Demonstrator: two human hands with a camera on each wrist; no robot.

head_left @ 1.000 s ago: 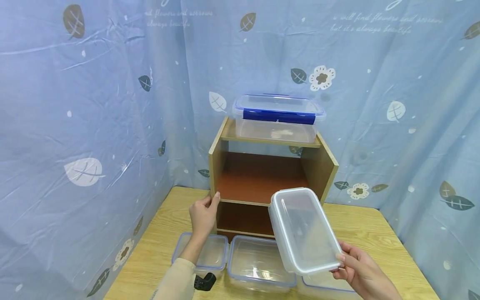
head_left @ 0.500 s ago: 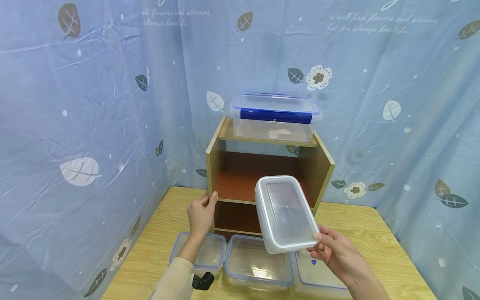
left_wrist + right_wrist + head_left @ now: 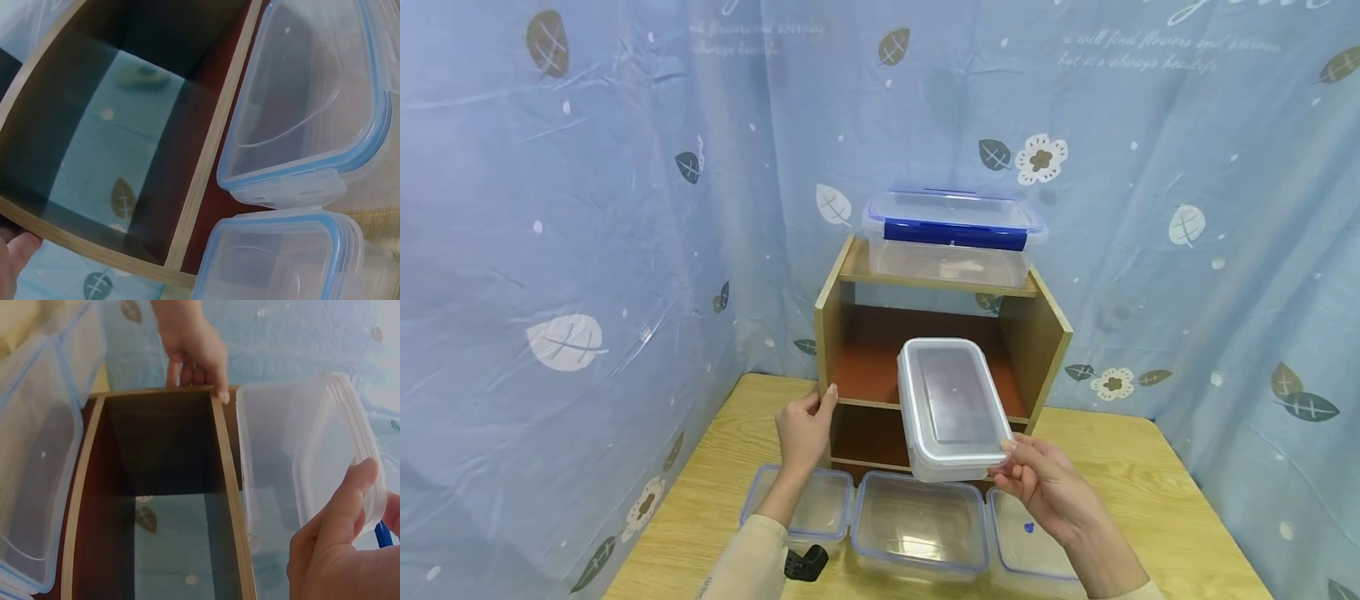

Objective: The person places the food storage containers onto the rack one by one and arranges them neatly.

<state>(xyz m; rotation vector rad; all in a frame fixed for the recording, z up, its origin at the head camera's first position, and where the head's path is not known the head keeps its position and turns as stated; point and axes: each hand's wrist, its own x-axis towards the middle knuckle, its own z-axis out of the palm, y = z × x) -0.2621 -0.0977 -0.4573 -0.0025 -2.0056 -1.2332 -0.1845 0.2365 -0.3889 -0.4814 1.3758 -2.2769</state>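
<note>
A clear container with a white-rimmed lid (image 3: 955, 400) is tilted in front of the upper compartment of a wooden shelf (image 3: 831, 333). My right hand (image 3: 1052, 487) pinches its lower right corner, thumb on the lid; in the right wrist view that hand (image 3: 344, 537) holds the container (image 3: 275, 456) by its end. On the shelf's left side panel, at the height of the middle board, my left hand (image 3: 803, 429) grips the front edge with thumb and fingers. Only part of the left hand (image 3: 15, 259) shows in the left wrist view, at the panel edge.
A clear container with a blue latch (image 3: 955, 237) rests on the shelf top. Along the shelf's foot stand three blue-rimmed containers (image 3: 808, 504), (image 3: 917, 521), (image 3: 1030, 542) on the wooden table (image 3: 1120, 467). A black object (image 3: 807, 563) lies by my left sleeve. Blue curtains hang behind and beside.
My right hand has moved left and up with the white-rimmed container, which is now more upright in view and before the shelf's opening. The left hand stays on the panel.
</note>
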